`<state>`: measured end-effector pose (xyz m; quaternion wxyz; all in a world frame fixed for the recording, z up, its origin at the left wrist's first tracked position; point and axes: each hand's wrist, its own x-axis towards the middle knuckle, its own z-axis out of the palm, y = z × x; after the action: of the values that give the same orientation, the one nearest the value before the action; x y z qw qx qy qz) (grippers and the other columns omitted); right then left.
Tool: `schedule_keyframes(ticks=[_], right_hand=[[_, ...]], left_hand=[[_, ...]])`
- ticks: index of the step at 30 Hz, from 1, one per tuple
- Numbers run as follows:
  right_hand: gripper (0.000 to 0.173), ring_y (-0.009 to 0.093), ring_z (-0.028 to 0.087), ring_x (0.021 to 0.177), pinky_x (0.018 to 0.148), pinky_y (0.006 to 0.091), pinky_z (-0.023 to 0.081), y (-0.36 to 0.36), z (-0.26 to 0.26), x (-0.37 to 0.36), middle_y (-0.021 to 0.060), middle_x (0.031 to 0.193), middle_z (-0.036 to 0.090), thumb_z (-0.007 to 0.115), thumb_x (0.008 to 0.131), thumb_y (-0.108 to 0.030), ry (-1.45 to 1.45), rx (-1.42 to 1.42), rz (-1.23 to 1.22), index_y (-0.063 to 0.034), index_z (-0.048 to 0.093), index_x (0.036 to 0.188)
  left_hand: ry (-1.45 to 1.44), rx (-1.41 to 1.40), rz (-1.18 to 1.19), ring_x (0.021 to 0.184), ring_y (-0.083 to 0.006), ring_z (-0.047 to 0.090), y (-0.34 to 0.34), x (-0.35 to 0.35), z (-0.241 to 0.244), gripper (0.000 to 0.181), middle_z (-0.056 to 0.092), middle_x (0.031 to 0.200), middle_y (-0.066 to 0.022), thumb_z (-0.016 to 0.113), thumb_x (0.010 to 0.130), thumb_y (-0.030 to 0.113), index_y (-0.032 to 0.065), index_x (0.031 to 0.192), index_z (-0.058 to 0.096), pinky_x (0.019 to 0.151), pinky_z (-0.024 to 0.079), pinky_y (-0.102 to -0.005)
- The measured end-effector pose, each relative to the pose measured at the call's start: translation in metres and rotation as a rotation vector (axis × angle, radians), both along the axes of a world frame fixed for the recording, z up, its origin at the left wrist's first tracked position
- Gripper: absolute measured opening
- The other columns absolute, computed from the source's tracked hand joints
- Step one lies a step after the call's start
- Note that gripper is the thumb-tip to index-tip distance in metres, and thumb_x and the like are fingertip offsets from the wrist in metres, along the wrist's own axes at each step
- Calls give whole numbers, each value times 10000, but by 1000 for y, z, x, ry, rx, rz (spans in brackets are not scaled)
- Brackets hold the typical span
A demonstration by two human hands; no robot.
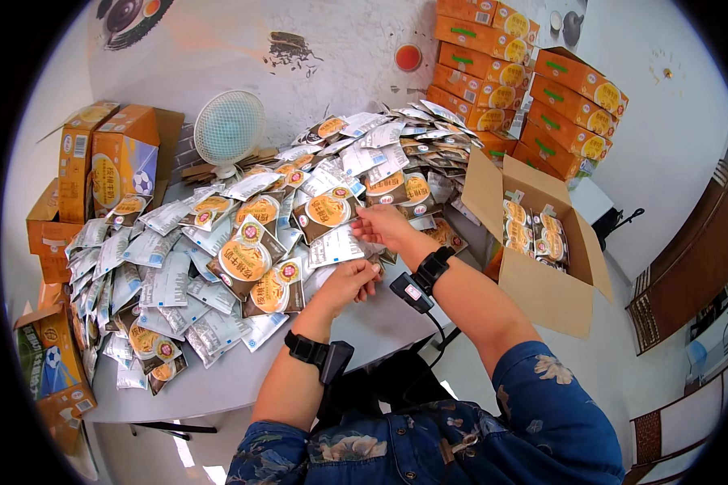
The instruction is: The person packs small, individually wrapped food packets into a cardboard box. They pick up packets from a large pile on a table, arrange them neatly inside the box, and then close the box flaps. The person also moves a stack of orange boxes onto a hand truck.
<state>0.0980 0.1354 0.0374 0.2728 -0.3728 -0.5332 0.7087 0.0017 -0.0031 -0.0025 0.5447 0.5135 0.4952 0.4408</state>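
A large heap of flat sachets (242, 260) covers much of the table before me, some with brown-and-orange printed fronts up, others showing silvery backs. My right hand (383, 227) is at the heap's near right side, fingers bent beside the edges of a brown-fronted sachet (326, 213) and a silver-backed sachet (337, 245). Whether it grips either one is unclear. Nearer to me, my left hand (349, 282) hovers over the table edge of the heap with loosely curled fingers. No sachet shows in it, but its palm side is hidden.
An open cardboard carton (546, 297) at the right holds packs of sachets (534, 233). Orange cartons are stacked (485, 60) behind it, with more orange boxes (124, 157) at the left. A small fan (229, 127) stands behind the heap. A cable (440, 327) hangs from my right wrist device.
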Motion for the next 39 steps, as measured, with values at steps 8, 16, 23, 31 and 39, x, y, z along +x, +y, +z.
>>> schedule_keyframes(ticks=[8,16,23,31,39], right_hand=[[91,205,603,802,702,314,524,-21,10,5,88,893,565,499,878,-120,395,138,-126,-46,457,848],[98,147,596,778,696,298,505,-52,14,74,45,873,583,395,882,-161,580,118,-278,-94,465,893],[70,180,606,786,698,316,503,-79,-15,108,66,893,587,419,881,-156,578,122,-288,-106,459,908],[362,163,600,804,636,324,518,-98,-10,122,37,921,595,562,846,-278,398,-2,-58,-64,506,1132],[365,109,590,877,771,257,480,-111,-18,144,46,1005,620,528,899,-296,333,10,97,-3,536,1116]], left_hand=[[-269,-34,-54,559,-84,501,0,-2,2,274,560,692,-26,500,901,315,55,956,567,505,388,-204],[-704,197,-149,756,-192,592,-9,-4,8,372,584,935,-89,465,911,306,37,1168,454,605,502,-293],[-732,16,71,833,-209,598,4,0,-4,422,594,971,-99,378,943,372,-2,1084,515,694,505,-334],[-529,112,221,892,-175,577,1,3,1,341,602,1001,-107,443,935,265,-41,1037,553,801,455,-292],[-326,165,138,700,-118,564,4,11,-9,384,617,829,-74,412,943,317,-35,991,557,628,450,-232]])
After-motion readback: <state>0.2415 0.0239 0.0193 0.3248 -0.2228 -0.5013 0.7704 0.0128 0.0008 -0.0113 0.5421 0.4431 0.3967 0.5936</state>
